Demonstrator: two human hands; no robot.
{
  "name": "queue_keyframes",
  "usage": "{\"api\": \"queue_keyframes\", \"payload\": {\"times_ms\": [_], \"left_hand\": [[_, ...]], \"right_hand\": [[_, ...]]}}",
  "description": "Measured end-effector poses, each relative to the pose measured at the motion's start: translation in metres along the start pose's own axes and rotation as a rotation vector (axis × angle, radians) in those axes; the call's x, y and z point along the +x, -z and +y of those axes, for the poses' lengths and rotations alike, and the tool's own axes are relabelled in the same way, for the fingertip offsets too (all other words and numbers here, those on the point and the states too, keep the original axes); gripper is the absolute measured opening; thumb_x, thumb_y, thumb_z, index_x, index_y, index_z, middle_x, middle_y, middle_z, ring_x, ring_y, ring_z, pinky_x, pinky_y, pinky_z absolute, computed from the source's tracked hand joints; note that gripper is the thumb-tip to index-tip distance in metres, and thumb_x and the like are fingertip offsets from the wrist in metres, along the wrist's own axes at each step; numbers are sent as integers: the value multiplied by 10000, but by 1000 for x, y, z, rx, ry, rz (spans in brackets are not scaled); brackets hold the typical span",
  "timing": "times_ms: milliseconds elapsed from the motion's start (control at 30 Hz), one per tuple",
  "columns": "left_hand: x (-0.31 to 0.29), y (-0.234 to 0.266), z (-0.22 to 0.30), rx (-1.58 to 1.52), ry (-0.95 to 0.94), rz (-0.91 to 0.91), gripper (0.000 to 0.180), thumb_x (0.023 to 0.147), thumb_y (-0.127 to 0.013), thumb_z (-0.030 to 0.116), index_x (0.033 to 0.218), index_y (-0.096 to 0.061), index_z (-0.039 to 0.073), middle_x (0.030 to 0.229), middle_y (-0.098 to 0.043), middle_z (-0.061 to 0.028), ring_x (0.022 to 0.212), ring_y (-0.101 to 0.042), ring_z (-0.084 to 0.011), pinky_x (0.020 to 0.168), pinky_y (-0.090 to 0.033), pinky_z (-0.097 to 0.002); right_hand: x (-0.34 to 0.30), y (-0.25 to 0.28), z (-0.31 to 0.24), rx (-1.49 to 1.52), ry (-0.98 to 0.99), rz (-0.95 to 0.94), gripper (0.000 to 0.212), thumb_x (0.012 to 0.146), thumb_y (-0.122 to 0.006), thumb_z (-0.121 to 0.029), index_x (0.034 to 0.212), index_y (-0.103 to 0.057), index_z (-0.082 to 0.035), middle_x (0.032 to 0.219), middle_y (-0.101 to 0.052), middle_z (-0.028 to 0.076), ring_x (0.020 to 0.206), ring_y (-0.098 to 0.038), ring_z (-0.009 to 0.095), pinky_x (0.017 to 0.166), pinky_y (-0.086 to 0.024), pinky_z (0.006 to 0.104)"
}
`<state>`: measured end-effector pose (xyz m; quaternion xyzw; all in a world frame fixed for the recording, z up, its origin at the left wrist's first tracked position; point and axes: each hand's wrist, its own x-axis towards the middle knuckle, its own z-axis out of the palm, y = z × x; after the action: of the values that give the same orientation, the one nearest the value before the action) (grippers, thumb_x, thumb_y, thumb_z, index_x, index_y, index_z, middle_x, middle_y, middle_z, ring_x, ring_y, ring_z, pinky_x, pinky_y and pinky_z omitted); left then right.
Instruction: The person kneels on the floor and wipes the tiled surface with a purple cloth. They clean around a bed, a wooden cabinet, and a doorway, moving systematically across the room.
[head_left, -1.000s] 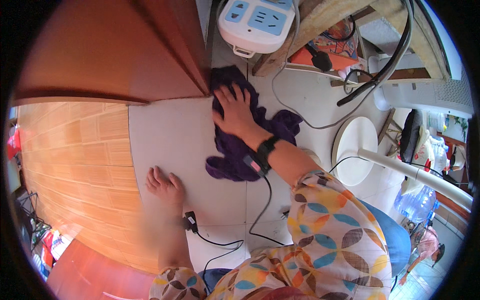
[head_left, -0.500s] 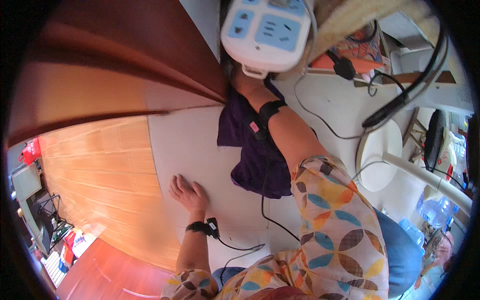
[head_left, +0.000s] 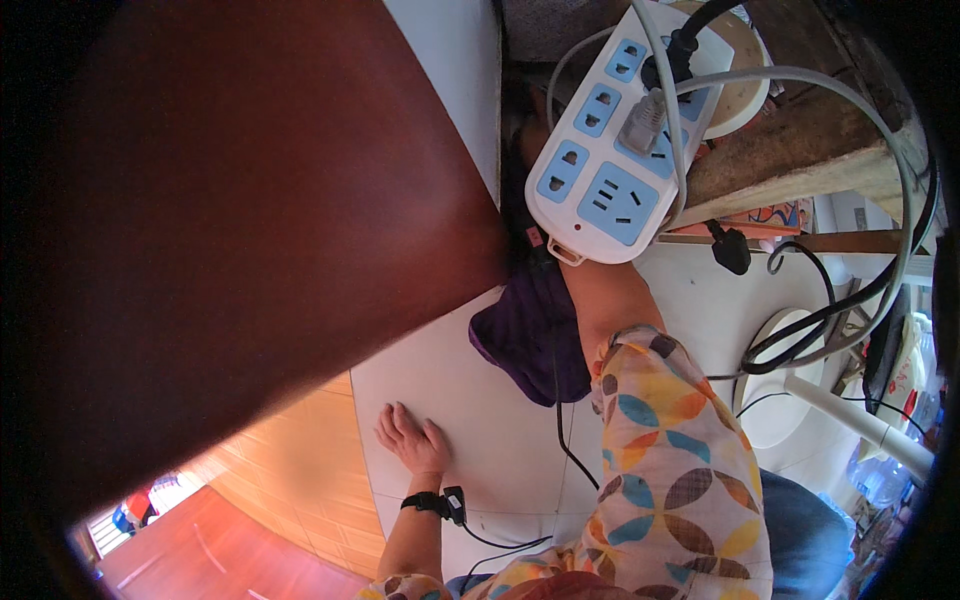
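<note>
My left hand point(head_left: 412, 440) rests on the pale tiled floor point(head_left: 500, 440), fingers apart and holding nothing. A black strap with a small box circles that wrist. My right forearm point(head_left: 610, 295) stretches forward, passing under a white power strip with blue sockets point(head_left: 590, 150). In the dark gap beyond, between the wall and the strip, my right hand is mostly hidden, and its fingers cannot be made out. Beside and under that forearm lies a dark purple cloth point(head_left: 535, 330); whether the hand holds part of it does not show.
A large dark red-brown wooden panel point(head_left: 280, 200) fills the left. Grey and black cables loop down from the strip, with a loose black plug point(head_left: 730, 248) hanging. At right stand a wooden shelf edge point(head_left: 790, 160) and a white round base with a pole point(head_left: 780, 400).
My right arm has reached farther forward, its hand deeper into the gap. The purple cloth shows less, drawn forward with it. My left hand stays on the floor; the whole view has shifted.
</note>
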<state>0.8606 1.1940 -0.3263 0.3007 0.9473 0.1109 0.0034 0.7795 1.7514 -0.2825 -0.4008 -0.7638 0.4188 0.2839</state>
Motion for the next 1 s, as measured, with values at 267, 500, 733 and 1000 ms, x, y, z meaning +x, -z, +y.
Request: {"api": "queue_keyframes", "payload": {"times_ms": [267,500,733,1000], "left_hand": [[1,1,3,35,-4,-8,646,896,-552,260,1464,-364,14,1519,-345,-239,1419,-280,-445,1182,-148,-634],[4,1,6,22,-50,49,618,921,-531,269,1459,-380,5,1527,-356,-247,1416,-300,-452,1171,-171,-629],[2,0,4,44,-22,40,655,920,-539,293,1488,-363,20,1559,-337,-217,1452,-275,-425,1176,-143,-643],[2,-1,1,19,-33,81,630,927,-527,317,1475,-405,32,1545,-373,-197,1449,-288,-412,1165,-143,-652]], "right_hand": [[-15,6,-8,116,27,41,472,1062,-384,-251,1456,-466,-4,1484,-486,246,1384,-453,370,1159,-333,420],[-87,9,-28,186,111,42,497,1094,-336,-271,1491,-422,16,1507,-464,257,1411,-432,370,1178,-311,400],[-142,14,-48,206,223,-22,504,1120,-290,-261,1524,-366,32,1539,-427,254,1419,-425,375,1195,-288,388],[-197,23,-33,258,148,-201,539,1109,-289,-292,1539,-342,29,1578,-382,249,1467,-375,355,1204,-273,368]]}}
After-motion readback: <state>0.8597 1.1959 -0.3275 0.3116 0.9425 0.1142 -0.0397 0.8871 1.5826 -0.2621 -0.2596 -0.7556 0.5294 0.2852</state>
